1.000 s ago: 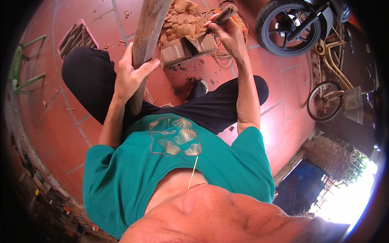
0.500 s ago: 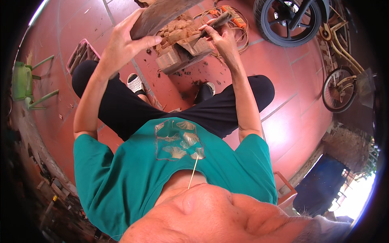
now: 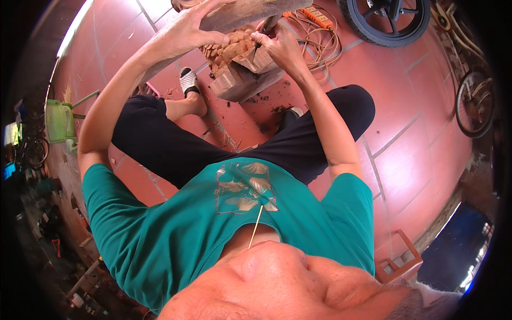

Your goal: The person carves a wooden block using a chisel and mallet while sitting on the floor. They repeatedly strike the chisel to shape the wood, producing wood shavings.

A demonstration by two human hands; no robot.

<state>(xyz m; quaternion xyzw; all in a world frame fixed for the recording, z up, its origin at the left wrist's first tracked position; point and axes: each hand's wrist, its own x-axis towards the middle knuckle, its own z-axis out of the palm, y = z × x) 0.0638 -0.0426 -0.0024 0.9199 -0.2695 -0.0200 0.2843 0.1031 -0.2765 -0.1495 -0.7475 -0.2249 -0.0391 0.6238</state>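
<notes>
My left hand (image 3: 186, 34) is closed on a thick grey-brown wooden bar (image 3: 248, 15), thumb below and fingers above. The bar reaches right, over the back of a carved wooden block (image 3: 242, 80). The block stands on the floor between my feet, its far part covered in rough scale-like cuts. My right hand (image 3: 282, 50) is wrapped round a dark-handled chisel (image 3: 270, 24) held over the block, its top end close to the bar. Whether the bar touches it I cannot tell. My fingers hide the chisel's lower end.
Wood chips lie on the red tiled floor (image 3: 400, 133). Beyond my right hand are an orange power strip (image 3: 317, 17) and a coiled cord (image 3: 328, 50). A motorbike wheel (image 3: 385, 21) stands at the far right, a green stool (image 3: 60, 120) at the left, a brown chair (image 3: 400, 264) lower right.
The wooden bar has come nearer the chisel's top, and the chisel stands more upright. My left arm has swung outward. The whole view has shifted a little.
</notes>
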